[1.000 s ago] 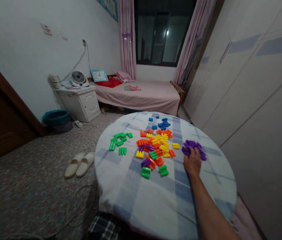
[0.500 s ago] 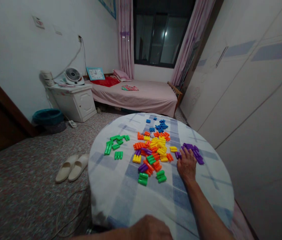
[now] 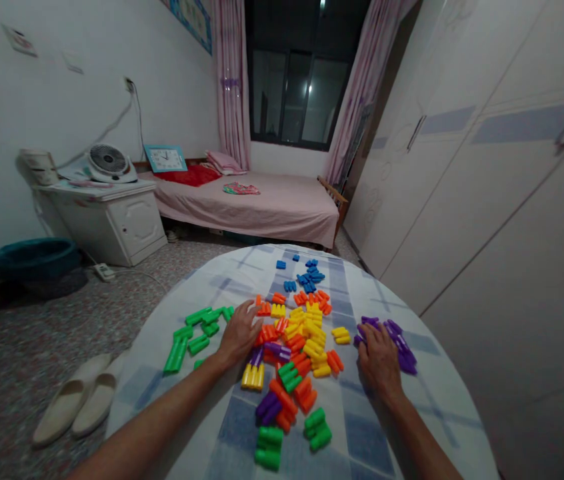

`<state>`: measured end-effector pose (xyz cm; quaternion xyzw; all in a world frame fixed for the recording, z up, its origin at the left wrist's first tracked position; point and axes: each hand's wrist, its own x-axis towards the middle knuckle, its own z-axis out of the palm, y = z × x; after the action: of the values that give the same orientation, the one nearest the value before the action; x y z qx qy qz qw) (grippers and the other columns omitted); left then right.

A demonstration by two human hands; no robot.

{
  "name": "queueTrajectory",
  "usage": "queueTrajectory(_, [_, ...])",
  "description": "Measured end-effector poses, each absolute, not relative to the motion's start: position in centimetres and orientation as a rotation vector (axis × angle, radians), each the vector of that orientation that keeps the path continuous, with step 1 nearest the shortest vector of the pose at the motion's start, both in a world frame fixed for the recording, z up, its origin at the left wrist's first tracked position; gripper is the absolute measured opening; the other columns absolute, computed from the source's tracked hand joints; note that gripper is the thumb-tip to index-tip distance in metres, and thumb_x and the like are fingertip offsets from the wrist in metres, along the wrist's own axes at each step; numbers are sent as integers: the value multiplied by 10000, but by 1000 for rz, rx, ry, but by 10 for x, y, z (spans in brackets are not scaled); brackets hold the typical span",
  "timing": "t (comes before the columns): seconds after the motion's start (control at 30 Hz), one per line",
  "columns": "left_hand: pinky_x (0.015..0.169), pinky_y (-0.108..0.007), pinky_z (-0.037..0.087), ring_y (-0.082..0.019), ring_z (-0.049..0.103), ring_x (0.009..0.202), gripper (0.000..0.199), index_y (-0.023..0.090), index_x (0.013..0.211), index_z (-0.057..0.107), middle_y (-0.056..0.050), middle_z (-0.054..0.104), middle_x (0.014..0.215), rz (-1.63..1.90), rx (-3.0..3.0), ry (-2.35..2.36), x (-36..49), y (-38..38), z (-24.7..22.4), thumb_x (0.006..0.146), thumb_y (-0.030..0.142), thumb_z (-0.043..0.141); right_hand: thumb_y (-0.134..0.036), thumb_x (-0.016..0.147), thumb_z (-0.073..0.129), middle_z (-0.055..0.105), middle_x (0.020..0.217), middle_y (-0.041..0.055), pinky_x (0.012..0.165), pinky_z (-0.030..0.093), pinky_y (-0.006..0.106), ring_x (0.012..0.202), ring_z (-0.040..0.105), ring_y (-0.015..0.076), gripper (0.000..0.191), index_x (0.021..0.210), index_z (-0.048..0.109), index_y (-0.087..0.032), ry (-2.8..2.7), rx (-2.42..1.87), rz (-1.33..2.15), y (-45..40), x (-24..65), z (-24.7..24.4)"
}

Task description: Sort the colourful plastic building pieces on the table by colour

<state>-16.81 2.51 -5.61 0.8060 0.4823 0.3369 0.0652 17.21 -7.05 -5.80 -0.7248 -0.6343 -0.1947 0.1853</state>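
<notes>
We judged the purple plastic building blocks (image 3: 402, 347) light, stiff and slick, best pinched across their rounded sides. They lay toward the surface's (image 3: 202, 427) right edge, under our right hand (image 3: 379, 359). Our left hand (image 3: 239, 331) reached the orange building blocks (image 3: 266, 333) mid-surface, whereas half a second earlier it was by the near edge. Fingertips were obscured, so we couldn't tell whether either grip pinched anything.
</notes>
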Motion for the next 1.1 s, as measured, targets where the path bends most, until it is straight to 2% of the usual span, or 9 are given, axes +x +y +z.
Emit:
queueTrajectory(0.13, [1054,-466,347,-239,435,1236,307,186,1141,562,-104,545,1254,816,2495,1387,-157,71,-68,879,252,415,-240,891,344,489,1322,124,1048,317,418,1295,340,253,413,1253,511,-132,-1882,-1937,-352,-34,161,-62])
queueTrajectory(0.23, [1069,-466,317,-242,442,1226,288,196,1097,590,-102,564,1238,743,2521,1299,-143,94,-72,879,248,410,-285,908,344,428,1378,156,1056,306,445,1316,314,275,445,1303,470,-121,-1904,-1940,-201,-2,152,-66])
queueTrajectory(0.33, [1081,-454,293,-234,453,1216,320,196,1123,580,-99,560,1251,680,2518,1242,-127,106,-72,906,280,360,-312,908,372,368,1427,157,1055,299,471,1336,287,288,468,1341,430,-142,-1882,-1950,-61,29,144,-66])
queueTrajectory(0.43, [1082,-431,291,-222,468,1206,368,178,1192,539,-99,554,1272,620,2490,1187,-111,110,-67,922,315,329,-337,907,387,383,1418,161,1035,325,485,1309,346,287,473,1341,429,-154,-1880,-1944,80,51,135,-63])
queueTrajectory(0.6, [1018,-340,377,-181,538,1132,427,183,1255,490,-63,589,1246,562,2407,1022,-92,95,-44,941,385,283,-366,904,402,443,1383,121,1058,325,398,1273,408,225,449,1303,478,-172,-1968,-1825,245,48,114,-59])
queueTrajectory(0.73, [923,-273,448,-158,595,1028,421,207,1200,538,-21,637,1171,547,2329,865,-95,71,-25,938,427,293,-373,910,388,500,1333,97,1040,357,355,1229,455,195,454,1310,462,-172,-2028,-1704,329,11,99,-49])
queueTrajectory(0.9, [999,-335,411,-191,549,1130,441,184,1232,538,-70,599,1237,615,2284,918,-117,27,-13,925,424,332,-387,929,357,499,1337,65,1044,359,353,1222,460,182,443,1326,437,-206,-1995,-1520,476,-41,101,-42])
queueTrajectory(1.0, [1080,-414,318,-236,423,1271,477,196,1282,504,-104,504,1347,682,2461,958,-138,-17,-13,896,457,400,-352,931,314,524,1307,81,1054,344,376,1225,456,198,417,1264,505,-188,-1930,-1621,346,-63,120,-45])
queueTrajectory(1.1, [1100,-524,230,-316,289,1353,670,280,1362,408,-89,361,1462,496,2672,680,-160,-64,-13,777,572,552,-304,904,340,545,1280,107,1037,352,416,1215,462,233,398,1210,552,-163,-1891,-1803,165,-80,145,-48])
